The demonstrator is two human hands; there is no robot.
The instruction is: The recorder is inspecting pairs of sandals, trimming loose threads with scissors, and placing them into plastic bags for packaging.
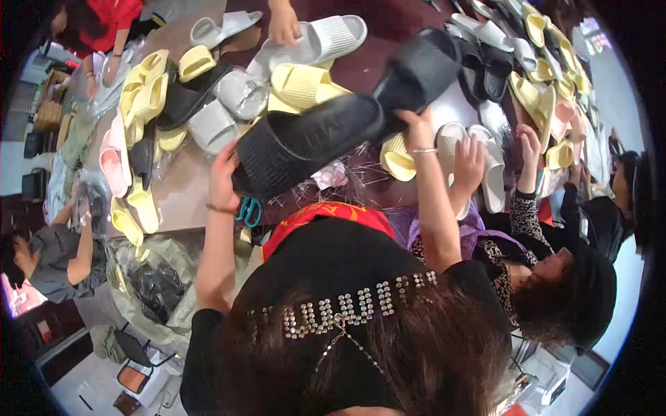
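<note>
above the table (397, 12), left hand (225, 175) and right hand (417, 130) each pinch a black slipper (305, 142); a loose grip could drop one.

- Left hand (223, 182): left of frame centre, fingers curled in a grip; left forearm (216, 256) near vertical below it.
- Right hand (414, 126): upper right of centre, fingers gripping; right forearm (438, 201) slants up and leftward.

Black ribbed slipper (305, 142) and second black slipper (422, 66), over the bench (399, 14).
Both are slanted; the second looks slightly blurred.
</note>
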